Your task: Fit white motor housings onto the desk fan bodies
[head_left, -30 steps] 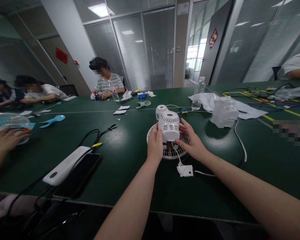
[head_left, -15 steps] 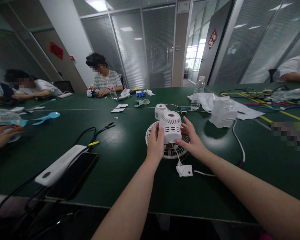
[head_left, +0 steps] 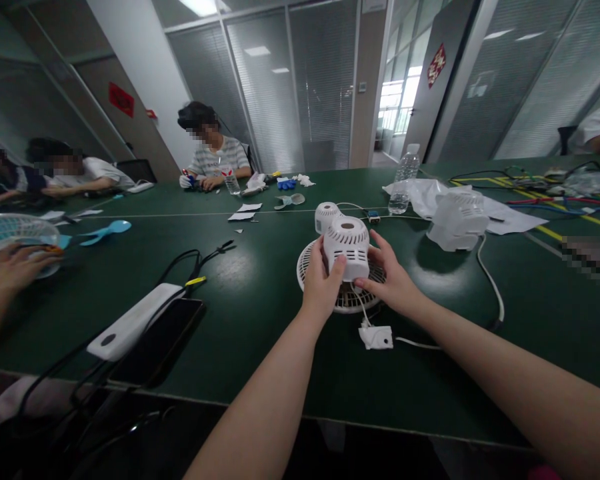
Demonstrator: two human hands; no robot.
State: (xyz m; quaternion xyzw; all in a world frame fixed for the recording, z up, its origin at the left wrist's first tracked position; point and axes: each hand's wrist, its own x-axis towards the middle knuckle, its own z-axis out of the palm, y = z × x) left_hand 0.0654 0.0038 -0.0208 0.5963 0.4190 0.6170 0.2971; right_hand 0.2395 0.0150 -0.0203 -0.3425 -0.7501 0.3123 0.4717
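A white slotted fan motor housing point(head_left: 347, 245) is between my two hands, over a round white fan grille point(head_left: 306, 272) lying on the table. My left hand point(head_left: 322, 283) grips the housing's left side, its thumb on the lower front. My right hand point(head_left: 391, 277) closes on the right side, with thumb low and fingers behind. From under the housing a thin white wire runs down to a small white plastic piece point(head_left: 379, 337). Just behind stands another white rounded part point(head_left: 325, 215). How the housing meets the grille is hidden.
A clear bottle point(head_left: 405, 179), plastic bag point(head_left: 420, 195) and translucent white housing point(head_left: 457, 220) stand to the right. At left lie a white power strip point(head_left: 137, 320), a black phone point(head_left: 157, 343) and cables. A co-worker's hand point(head_left: 23, 263) holds a basket-like grille point(head_left: 17, 230).
The view has turned slightly left, so things sit further right. My left thumb has slid across onto the housing's lower front. Both hands stay on the housing.
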